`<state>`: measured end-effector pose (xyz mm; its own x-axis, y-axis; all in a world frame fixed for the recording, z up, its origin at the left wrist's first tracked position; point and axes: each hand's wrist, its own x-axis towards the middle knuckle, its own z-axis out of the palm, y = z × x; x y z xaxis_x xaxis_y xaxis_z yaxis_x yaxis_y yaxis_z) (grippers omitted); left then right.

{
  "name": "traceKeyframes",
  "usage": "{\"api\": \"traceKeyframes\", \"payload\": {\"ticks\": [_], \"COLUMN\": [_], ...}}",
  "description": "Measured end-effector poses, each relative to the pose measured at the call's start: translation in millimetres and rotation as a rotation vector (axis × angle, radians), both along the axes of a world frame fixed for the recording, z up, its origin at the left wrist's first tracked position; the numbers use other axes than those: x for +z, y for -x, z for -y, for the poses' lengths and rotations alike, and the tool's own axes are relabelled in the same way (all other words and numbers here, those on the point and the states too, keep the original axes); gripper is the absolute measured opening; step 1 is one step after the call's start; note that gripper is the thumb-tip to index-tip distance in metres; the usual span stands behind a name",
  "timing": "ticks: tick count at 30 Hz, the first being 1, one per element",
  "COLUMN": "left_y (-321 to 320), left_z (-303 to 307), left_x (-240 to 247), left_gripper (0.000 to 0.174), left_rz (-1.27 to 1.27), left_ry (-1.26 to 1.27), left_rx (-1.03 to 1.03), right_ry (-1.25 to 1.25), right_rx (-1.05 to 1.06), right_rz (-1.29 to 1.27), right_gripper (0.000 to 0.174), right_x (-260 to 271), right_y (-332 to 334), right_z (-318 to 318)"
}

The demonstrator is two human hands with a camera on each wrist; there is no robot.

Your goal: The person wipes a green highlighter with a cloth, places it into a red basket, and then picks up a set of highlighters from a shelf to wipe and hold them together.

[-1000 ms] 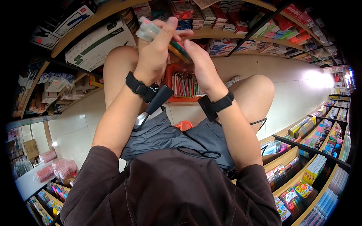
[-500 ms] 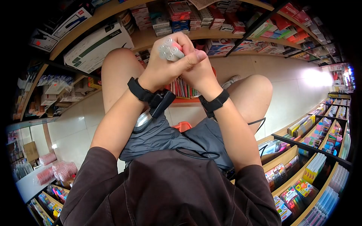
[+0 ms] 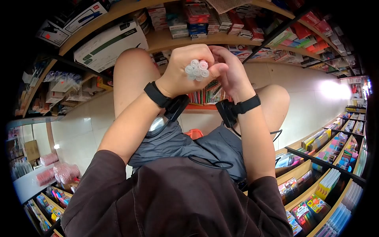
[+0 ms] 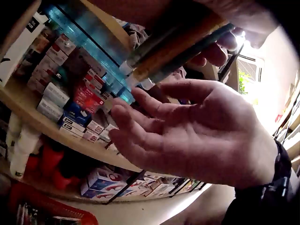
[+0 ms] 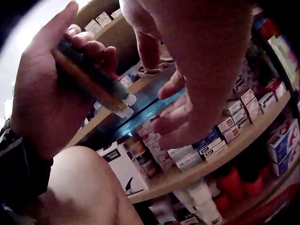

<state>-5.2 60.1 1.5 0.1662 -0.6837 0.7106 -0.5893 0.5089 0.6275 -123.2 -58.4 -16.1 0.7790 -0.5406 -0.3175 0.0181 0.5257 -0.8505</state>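
In the head view my left hand (image 3: 183,67) grips a bundle of several pens (image 3: 197,70), their round clear ends facing up. Beside it, my right hand (image 3: 235,75) is held with its palm towards the bundle and its fingers loosely bent. The left wrist view has the pens (image 4: 176,51) slanting above the right hand (image 4: 201,126), whose fingers are spread near their other ends. From the right wrist, the left hand (image 5: 51,79) is curled round the pens (image 5: 89,82), and a gap separates their ends from the right hand (image 5: 187,79).
Below the hands stands a red basket (image 3: 199,107) of pencils, between the bent knees. Shelves of boxed goods (image 3: 197,14) curve beyond them, with a large white box (image 3: 112,47) at the left. Racks of stationery (image 3: 316,185) stand at the right.
The hands, touching half a second ago, have moved to the right in the head view and the right hand has drawn off a little. The bundle, tilted a second ago, now points its ends upward.
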Motion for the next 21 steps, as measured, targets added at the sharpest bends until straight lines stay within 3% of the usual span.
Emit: {"api": "traceKeyframes", "payload": {"ticks": [6, 7, 10, 15, 19, 21], "left_y": [-1, -3, -8, -5, -2, -4], "left_z": [4, 5, 6, 1, 2, 5], "left_x": [2, -2, -14, -14, -7, 2], "left_gripper": [0.020, 0.017, 0.022, 0.026, 0.017, 0.024], "left_rz": [0.121, 0.104, 0.042, -0.052, -0.377, -0.866], "left_ry": [-0.139, -0.179, -0.264, -0.350, -0.387, -0.323], "left_rx": [0.086, 0.065, 0.004, -0.041, -0.126, -0.235], "right_ry": [0.104, 0.312, 0.518, 0.381, 0.411, 0.375], "right_rx": [-0.014, 0.009, 0.156, 0.240, 0.226, 0.267], "right_rz": [0.532, 0.523, 0.376, 0.314, 0.330, 0.251], "right_gripper": [0.064, 0.064, 0.060, 0.059, 0.066, 0.068], "right_x": [25, 22, 23, 22, 17, 22], "right_y": [3, 5, 9, 9, 13, 16], "right_z": [-19, -16, -19, -15, -16, -11]}}
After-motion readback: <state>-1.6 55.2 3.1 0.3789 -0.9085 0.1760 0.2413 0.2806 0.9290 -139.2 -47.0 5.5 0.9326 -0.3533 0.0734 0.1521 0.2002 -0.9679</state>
